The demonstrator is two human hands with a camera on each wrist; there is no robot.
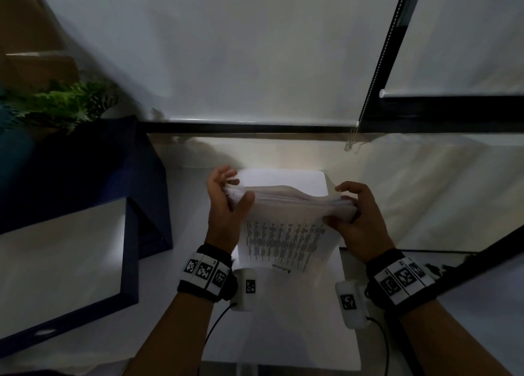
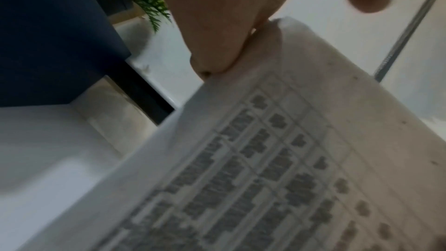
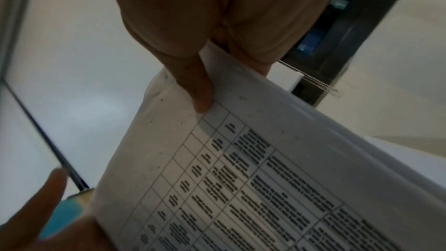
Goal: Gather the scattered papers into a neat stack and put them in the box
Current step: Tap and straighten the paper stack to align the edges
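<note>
My left hand (image 1: 224, 203) and right hand (image 1: 360, 220) pinch opposite ends of the paper stack (image 1: 286, 205), raised above the desk (image 1: 181, 276); box (image 1: 65, 262) at left. Sheets look light, limp, slippery: grip both short edges.

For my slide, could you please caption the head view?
Both hands, left and right, hold a paper stack above the table, beside the open blue box.

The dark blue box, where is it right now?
In the head view the dark blue box sits open on the person's left, beside the left hand, with the green plant behind it.
</note>
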